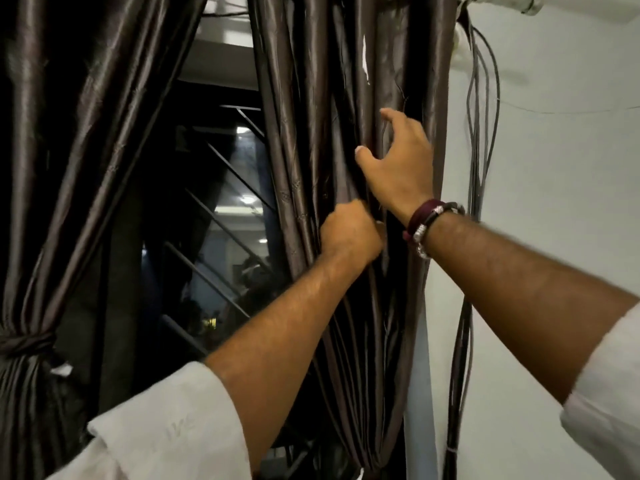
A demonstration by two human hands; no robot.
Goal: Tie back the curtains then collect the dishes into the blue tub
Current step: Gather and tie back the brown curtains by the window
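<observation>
Two dark brown satin curtains hang over a window. The left curtain is gathered and bound by a fabric tie at the lower left. The right curtain hangs bunched in folds beside the white wall. My left hand grips a bundle of its folds in a fist at mid height. Just above it, my right hand reaches into the folds, thumb on one side and fingers curled behind the cloth. No dishes and no blue tub are in view.
Between the curtains shows a dark window with a diagonal metal grille. A bundle of grey cables hangs down the white wall right of the curtain. A white strip runs down along the curtain's right edge.
</observation>
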